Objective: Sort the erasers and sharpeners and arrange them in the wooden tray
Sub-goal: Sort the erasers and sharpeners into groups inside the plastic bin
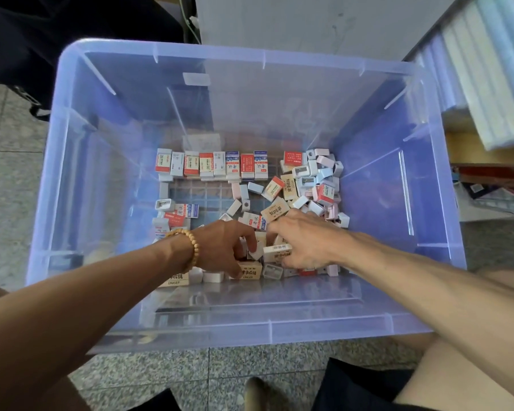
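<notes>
Both hands reach down into a clear bin (72,173) on the floor: the left hand (226,247), with a bead bracelet (187,247) on its wrist, has its fingers curled down around small white pieces in the near pile, and the right hand (303,244) pinches a beige eraser (276,253) between thumb and fingers. Along the far side of the bin floor stands a row of erasers (211,164), upright and side by side, with a loose heap of sharpeners (318,179) and erasers at the far right and a few more erasers (175,215) at the left
</notes>
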Demonstrator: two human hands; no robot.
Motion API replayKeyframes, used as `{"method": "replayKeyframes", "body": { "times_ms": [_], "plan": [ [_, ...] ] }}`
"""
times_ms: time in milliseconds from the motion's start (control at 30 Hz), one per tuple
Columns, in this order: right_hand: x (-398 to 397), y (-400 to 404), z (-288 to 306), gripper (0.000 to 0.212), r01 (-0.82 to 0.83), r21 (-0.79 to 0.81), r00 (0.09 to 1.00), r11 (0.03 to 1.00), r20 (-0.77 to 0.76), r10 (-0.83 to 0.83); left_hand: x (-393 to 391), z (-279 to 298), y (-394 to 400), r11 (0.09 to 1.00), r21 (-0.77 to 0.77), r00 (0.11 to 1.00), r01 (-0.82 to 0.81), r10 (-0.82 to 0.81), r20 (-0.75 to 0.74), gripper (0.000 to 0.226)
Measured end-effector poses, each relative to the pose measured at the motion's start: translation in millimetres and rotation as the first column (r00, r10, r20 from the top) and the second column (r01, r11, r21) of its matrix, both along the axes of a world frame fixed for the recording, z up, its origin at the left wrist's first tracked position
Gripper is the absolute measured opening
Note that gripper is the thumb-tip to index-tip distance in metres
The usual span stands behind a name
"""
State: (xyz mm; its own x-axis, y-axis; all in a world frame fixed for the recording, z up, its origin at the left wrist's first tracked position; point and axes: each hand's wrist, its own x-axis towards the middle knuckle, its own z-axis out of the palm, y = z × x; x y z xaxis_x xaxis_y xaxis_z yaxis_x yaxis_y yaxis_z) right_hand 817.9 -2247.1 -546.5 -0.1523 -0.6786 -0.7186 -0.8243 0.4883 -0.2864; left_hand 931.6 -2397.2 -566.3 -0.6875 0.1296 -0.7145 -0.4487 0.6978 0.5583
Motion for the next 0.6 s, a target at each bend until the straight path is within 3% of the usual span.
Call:
{"method": "replayKeyframes", "body": {
  "times_ms": [167,333,433,500,600],
  "plan": [
    [-1,-4,1,0.058,0.001,0.067,1.0,0.998,0.009,-0.001,-2,5,-1,1.0,0.019,0.998,0.02,-0.021,0.061,0.042],
    [-2,-9,-2,0.024,0.005,0.075,0.999,0.997,0.042,-0.008,-5,13,-11,0.997,0.067,0.996,-0.036,0.031,0.08,0.033],
    [-12,-12,2,0.011,0.173,0.001,0.977,0.985,0.131,-0.171,-9,20,-18,0.982,0.11,0.987,-0.154,0.148,0.063,0.025],
    [-22,-14,8,0.012,0.385,-0.017,0.895,0.923,0.252,-0.369,-13,24,-22,0.943,0.133,0.952,-0.305,0.297,0.078,0.023],
    [-34,-17,15,0.007,0.667,0.0,0.669,0.745,0.44,-0.599,-15,32,-28,0.797,0.21,0.824,-0.567,0.547,0.15,0.023]
  ]
}}
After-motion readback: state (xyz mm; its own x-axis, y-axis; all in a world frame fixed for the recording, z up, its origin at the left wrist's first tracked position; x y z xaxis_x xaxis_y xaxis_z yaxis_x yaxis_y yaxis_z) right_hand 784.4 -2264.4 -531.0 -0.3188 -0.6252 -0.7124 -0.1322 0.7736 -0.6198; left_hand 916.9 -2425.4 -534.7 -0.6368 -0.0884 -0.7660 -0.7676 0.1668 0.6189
